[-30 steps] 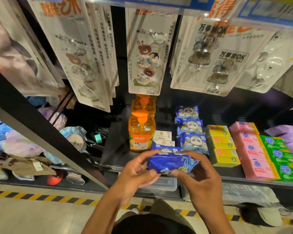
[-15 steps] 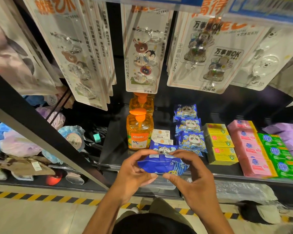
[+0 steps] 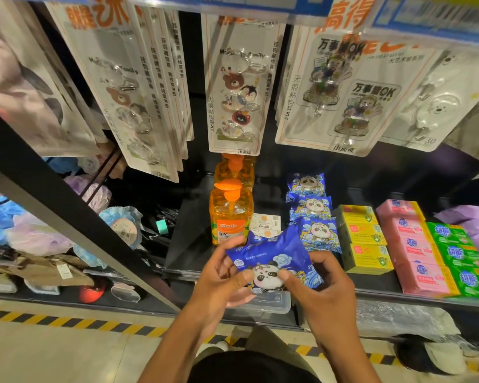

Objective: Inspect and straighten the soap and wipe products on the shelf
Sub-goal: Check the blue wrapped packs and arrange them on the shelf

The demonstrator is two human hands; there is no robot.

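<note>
Both the left hand (image 3: 221, 275) and the right hand (image 3: 320, 288) pinch the blue wipe pack (image 3: 271, 258), which should be set down flat, panda face up, squarely in line with the shelf (image 3: 194, 217) row.

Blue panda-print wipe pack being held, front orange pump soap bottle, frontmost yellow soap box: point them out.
Blue panda-print wipe pack (image 3: 277, 252): head view, blue upper face above the panda.
Front orange pump soap bottle (image 3: 228, 225): head view, front label.
Frontmost yellow soap box (image 3: 367, 257): head view, top face.
</note>
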